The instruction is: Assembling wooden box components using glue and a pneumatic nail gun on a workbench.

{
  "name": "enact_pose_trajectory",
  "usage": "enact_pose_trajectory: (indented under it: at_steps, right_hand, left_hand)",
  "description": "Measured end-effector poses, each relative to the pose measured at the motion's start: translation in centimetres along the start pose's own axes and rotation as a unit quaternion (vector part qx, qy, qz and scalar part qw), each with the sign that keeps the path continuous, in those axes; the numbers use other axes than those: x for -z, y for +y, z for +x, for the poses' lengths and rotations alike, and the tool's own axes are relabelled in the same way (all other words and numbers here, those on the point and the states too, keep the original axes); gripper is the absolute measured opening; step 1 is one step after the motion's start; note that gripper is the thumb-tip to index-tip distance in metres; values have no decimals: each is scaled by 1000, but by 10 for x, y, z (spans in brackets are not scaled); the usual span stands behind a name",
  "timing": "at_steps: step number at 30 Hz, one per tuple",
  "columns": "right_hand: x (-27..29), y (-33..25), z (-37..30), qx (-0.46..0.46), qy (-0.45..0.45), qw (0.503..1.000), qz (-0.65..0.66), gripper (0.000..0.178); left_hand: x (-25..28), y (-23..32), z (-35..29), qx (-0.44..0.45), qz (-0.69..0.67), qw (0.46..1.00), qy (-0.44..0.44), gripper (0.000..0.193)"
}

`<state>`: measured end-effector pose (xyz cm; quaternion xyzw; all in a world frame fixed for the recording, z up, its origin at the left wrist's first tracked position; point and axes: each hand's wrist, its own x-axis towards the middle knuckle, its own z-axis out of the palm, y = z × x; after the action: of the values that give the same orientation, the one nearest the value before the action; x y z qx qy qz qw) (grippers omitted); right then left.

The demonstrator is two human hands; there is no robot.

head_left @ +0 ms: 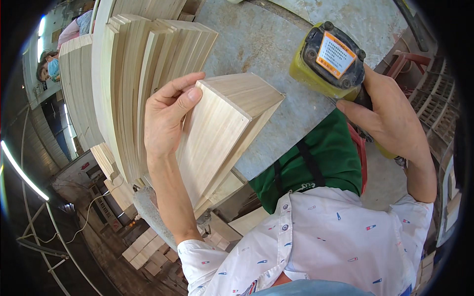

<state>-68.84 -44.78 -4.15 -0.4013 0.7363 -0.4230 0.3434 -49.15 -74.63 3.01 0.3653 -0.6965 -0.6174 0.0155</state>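
My left hand [168, 116] grips the upper corner of a pale wooden box frame [215, 133], thumb on its edge and fingers behind. The frame's boards meet at corners, and it stands tilted on the bench at my left. Off to the right, my right hand [395, 116] is wrapped around the handle of a yellow-green nail gun [305, 74] with a black end cap and a label. The gun is raised above the bench, apart from the frame. Its nose is hidden from this view.
A grey, stained bench top [242, 39] lies beneath. Tall stacks of thin boards [131, 74] line its left side. More wood pieces [148, 249] are piled lower left. A plastic crate [439, 93] and a red stool [412, 59] stand right. Another person [53, 66] appears far left.
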Motion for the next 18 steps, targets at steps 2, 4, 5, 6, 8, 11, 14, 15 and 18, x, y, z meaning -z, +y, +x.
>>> enact_pose_trajectory:
  at_steps: [2, 4, 5, 6, 8, 11, 14, 15, 18]
  right_hand:
    - [-3, 0, 0, 13, 10, 1000, 6, 42]
    - [-4, 0, 1, 13, 10, 1000, -9, 42]
    - [-5, 0, 1, 5, 10, 1000, -22, 42]
    - [-5, 0, 1, 17, 12, 1000, -13, 41]
    - [-4, -1, 1, 9, 14, 1000, 0, 41]
    - [-2, -3, 0, -8, -4, 1000, -16, 40]
    - [-4, -5, 1, -6, 3, 999, -31, 39]
    - [-5, -5, 1, -13, 4, 1000, -26, 40]
    - [-9, -6, 2, 3, 20, 999, -35, 41]
  left_hand:
    - [-1, -2, -1, -8, -16, 1000, 6, 33]
    - [-1, -3, 0, -5, -27, 1000, 4, 33]
    - [-1, -3, 0, -10, -34, 999, 0, 33]
    - [-1, -3, 0, -6, -31, 999, 6, 33]
    - [-1, -4, 0, -12, -28, 999, 9, 33]
    - [-2, -5, -1, -20, -18, 999, 18, 32]
    - [-3, -6, -1, -25, -20, 999, 20, 31]
    - [-3, -6, -1, -22, -19, 999, 22, 31]
    - [-3, -6, -1, -20, -24, 999, 21, 31]
